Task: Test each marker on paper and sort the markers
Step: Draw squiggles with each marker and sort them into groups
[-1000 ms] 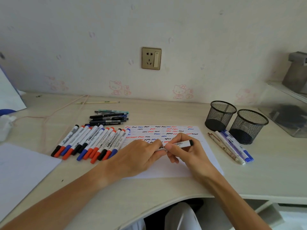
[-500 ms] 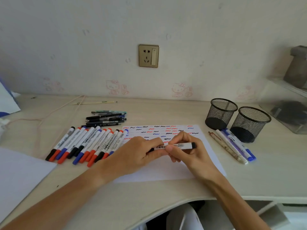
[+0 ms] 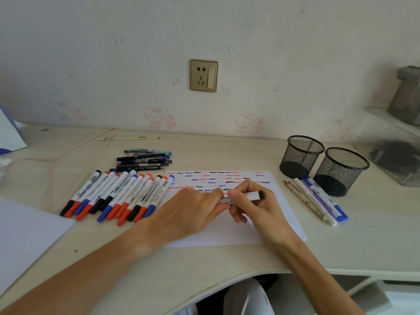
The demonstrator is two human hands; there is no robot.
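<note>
Fingers of both hands meet on one marker [image 3: 246, 196] held level just above the paper [image 3: 227, 233]: the right hand [image 3: 259, 212] pinches the white barrel between thumb and fingers, its black end sticking out to the right, while the left hand [image 3: 193, 212] curls round the other end, which its fingers hide. It looks to me like the cap is being pulled off or pushed on; I cannot tell which. Either way, the thing to do is pull or press straight along the barrel, keeping the right hand's grip firm so the smooth plastic doesn't twist, and keeping the tip off the skin. The paper is a thin white sheet lying flat on the pale table [image 3: 363, 246], its far half covered with short wavy strokes in red, blue and black; the bare near half is where a fresh test stroke would fit best. To the left lies a tight row of whiteboard markers [image 3: 118, 196], slim white tubes with red, blue and black caps, and behind them a small heap of dark pens [image 3: 145, 160]. On the right stand two black wire-mesh cups [image 3: 322, 164], round and apparently empty, with a few pens [image 3: 318, 201] lying just in front of them.
</note>
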